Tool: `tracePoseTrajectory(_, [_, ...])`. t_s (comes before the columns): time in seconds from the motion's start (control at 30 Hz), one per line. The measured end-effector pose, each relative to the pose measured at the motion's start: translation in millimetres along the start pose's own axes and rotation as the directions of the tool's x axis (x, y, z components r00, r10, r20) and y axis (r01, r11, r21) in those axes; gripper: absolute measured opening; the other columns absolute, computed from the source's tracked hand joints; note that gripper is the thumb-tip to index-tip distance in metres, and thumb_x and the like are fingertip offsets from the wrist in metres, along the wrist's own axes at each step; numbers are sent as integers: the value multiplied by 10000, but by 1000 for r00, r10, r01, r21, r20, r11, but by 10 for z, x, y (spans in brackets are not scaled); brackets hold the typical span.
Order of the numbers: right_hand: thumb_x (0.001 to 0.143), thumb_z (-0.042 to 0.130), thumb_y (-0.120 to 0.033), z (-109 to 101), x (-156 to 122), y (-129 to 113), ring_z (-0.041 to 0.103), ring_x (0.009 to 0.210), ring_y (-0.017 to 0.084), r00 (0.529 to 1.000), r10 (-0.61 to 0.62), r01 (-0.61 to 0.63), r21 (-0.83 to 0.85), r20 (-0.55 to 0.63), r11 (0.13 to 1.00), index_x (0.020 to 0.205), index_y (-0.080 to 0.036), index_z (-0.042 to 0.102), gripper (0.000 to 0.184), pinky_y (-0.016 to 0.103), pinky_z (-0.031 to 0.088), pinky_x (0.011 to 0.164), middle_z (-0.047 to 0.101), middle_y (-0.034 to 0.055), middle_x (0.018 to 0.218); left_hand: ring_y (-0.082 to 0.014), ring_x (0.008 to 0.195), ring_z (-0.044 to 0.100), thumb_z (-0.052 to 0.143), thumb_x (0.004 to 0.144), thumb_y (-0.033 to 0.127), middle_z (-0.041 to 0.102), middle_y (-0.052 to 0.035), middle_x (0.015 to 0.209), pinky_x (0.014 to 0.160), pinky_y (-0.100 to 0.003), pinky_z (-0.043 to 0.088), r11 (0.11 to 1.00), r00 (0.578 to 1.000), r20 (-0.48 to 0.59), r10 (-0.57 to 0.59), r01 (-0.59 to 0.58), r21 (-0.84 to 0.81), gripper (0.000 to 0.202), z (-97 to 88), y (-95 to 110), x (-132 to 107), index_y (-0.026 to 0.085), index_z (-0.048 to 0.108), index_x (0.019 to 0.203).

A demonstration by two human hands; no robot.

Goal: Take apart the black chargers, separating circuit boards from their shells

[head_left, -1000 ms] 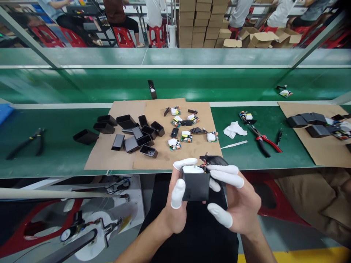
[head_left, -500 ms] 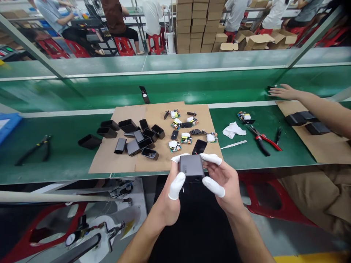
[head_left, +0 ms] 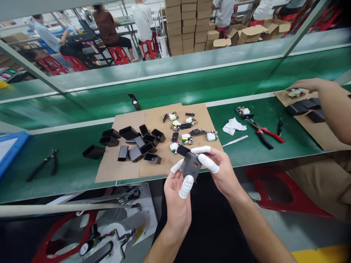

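Observation:
Above the table's front edge I hold a dark grey charger [head_left: 189, 168] tilted, with a small opening showing orange parts on its facing side. My left hand [head_left: 177, 195] grips it from the left and below, with white finger cots on thumb and fingertip. My right hand [head_left: 221, 168], also in white finger cots, is closed on its upper right side. A flat black end piece [head_left: 183, 150] juts from the charger's upper left; whether it is attached I cannot tell. Just beyond lie several circuit boards [head_left: 187, 139] with coloured components and small black plastic pieces [head_left: 174, 137].
Several empty black housings [head_left: 136, 153] cluster on the cardboard [head_left: 109, 171]. Cutting pliers [head_left: 44, 164] lie left; a white cloth [head_left: 234, 126], a thin blade-like strip [head_left: 235, 141] and red-handled pliers [head_left: 264, 134] lie right. A co-worker's hand [head_left: 308, 84] reaches over a circuit board at far right.
The charger has been turned in my hands from its broad flat face to the side with the opening. The co-worker's hand has moved right and nearer, now at a circuit board. My view has tilted.

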State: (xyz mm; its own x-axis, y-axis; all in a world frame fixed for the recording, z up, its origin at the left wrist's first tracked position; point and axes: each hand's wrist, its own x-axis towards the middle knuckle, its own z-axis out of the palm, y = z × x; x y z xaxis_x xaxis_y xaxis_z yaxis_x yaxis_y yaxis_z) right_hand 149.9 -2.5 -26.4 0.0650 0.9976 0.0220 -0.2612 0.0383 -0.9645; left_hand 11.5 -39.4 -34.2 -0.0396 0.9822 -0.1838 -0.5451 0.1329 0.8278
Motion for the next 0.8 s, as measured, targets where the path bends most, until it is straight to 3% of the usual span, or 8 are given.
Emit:
tracePoseTrajectory(0.27, [872,877,-432,49,-28,-35,727,850,182,997,-54,53,-31,-50,998,1045,-231,809,274,304,625,812,775,27,929,-273,1227,718,881,846,440,769,-105,1255,1151,-438,533,1000,1000,17,0,0,-29,484,-9,-1,-47,209,748,1251])
tracePoseTrajectory(0.53, [925,822,-465,87,-33,-17,730,893,203,995,-61,53,-90,-84,994,1035,-234,782,259,329,610,839,769,39,972,-313,1273,710,916,810,447,758,-133,1303,1135,-449,563,999,995,-91,34,-34,-2,535,-16,-83,-31,198,745,1252])
tracePoseTrajectory(0.63, [970,763,-465,101,-115,114,723,980,229,981,-141,104,-254,-132,962,1116,-244,768,265,358,591,896,760,65,1066,-302,1226,744,919,812,361,759,-136,1302,1080,-421,607,976,978,-102,182,-167,140,548,-98,-152,35,199,706,1291])
tracePoseTrajectory(0.7, [959,760,-472,90,-215,266,715,1016,246,976,-166,103,-368,-144,924,1222,-254,748,342,388,581,944,755,81,1126,-285,1144,771,911,801,275,763,-122,1243,1005,-407,645,864,910,-65,409,-363,349,562,-180,-187,87,209,683,1310])
tracePoseTrajectory(0.73, [941,769,-485,69,-268,365,716,1021,254,981,-147,84,-406,-128,910,1288,-260,728,416,401,580,962,755,85,1155,-277,1092,777,900,793,241,761,-114,1200,961,-405,660,751,846,-16,532,-463,472,576,-228,-203,113,215,676,1323])
tracePoseTrajectory(0.8, [864,816,-530,-14,-346,605,739,1069,292,991,-101,50,-451,-91,891,1421,-278,658,632,422,598,961,758,98,1255,-275,1004,773,873,768,193,746,-105,1113,886,-414,678,437,681,156,715,-610,661,610,-333,-260,162,222,677,1345])
